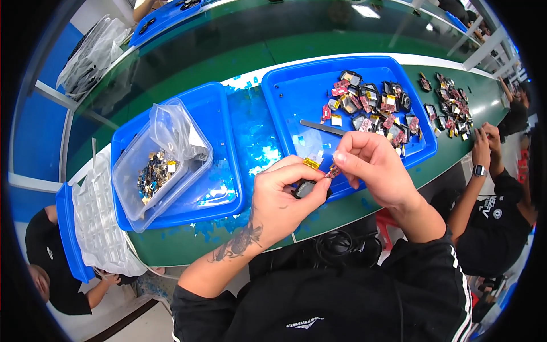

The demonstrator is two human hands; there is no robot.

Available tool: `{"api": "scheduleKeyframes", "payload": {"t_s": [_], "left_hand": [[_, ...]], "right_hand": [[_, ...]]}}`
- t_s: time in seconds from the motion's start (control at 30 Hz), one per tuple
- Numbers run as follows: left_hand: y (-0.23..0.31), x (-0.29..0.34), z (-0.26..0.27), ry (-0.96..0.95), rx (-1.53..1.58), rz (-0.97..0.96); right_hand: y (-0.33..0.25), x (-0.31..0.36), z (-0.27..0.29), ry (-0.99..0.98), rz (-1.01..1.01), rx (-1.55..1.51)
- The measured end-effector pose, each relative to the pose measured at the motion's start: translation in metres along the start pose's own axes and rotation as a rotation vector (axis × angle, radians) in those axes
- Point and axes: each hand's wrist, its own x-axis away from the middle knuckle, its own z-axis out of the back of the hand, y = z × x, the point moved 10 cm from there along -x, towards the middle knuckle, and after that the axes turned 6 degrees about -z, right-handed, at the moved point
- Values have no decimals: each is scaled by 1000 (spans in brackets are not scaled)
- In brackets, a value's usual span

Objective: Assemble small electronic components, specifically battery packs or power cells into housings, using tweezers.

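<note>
My left hand point(279, 199) is closed around a small black device casing point(305, 188). A small piece with yellow tape point(310, 163) sticks up beside its index finger. The thumb and fingers of my right hand point(379, 168) pinch a tiny reddish circuit board point(334, 171), right by the left fingertips. Whether the board is still joined to the casing I cannot tell. Both hands hover over the near edge of a blue tray point(274, 117). In that tray lie metal tweezers point(321, 127) and a heap of opened black casings point(370, 102) with red boards and yellow-taped pieces.
On the left, another blue tray point(232, 171) holds a clear plastic tub point(185, 185) of small metallic parts and a plastic bag point(174, 128). Blue film scraps point(256, 125) litter the green bench between the trays. More casings point(453, 105) lie at right, near a co-worker's hands point(487, 139).
</note>
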Motion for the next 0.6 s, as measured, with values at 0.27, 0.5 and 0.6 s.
{"api": "scheduleKeyframes", "payload": {"t_s": [0.27, 0.5, 0.6], "left_hand": [[-17, 6, -3, -7, 198, 216], [-9, 4, -7, -42, 109, 113], [-3, 1, -3, -39, -21, 37]], "right_hand": [[-4, 8, 0, -114, -66, -23], [-5, 7, 4, -103, -55, 102], [0, 6, 4, -77, -78, 75]]}}
